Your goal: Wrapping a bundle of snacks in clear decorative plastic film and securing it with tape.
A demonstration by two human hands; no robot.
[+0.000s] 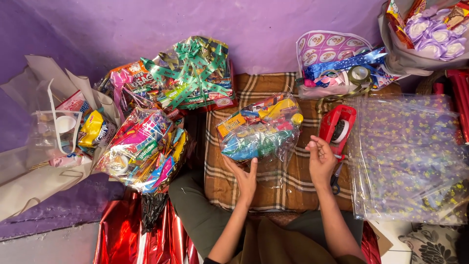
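A bundle of colourful snacks and toys wrapped in clear cellophane [259, 129] lies on a brown plaid cloth [283, 188] in front of me. My left hand [244, 176] rests flat on the cloth with its fingertips touching the bundle's near edge. My right hand [320, 159] hovers to the right of the bundle, fingers loosely curled, holding nothing I can see. It is close to a red tape dispenser [337, 127] and the scissors [336, 180] lying beneath it.
Two finished cellophane hampers sit at left, one with a green ribbon bow [193, 71], one lower [144, 149]. Printed clear wrap sheets [408, 156] lie at right. Ribbon rolls in a bag [337, 71], a paper bag [53, 137] and red foil [122, 234] surround the spot.
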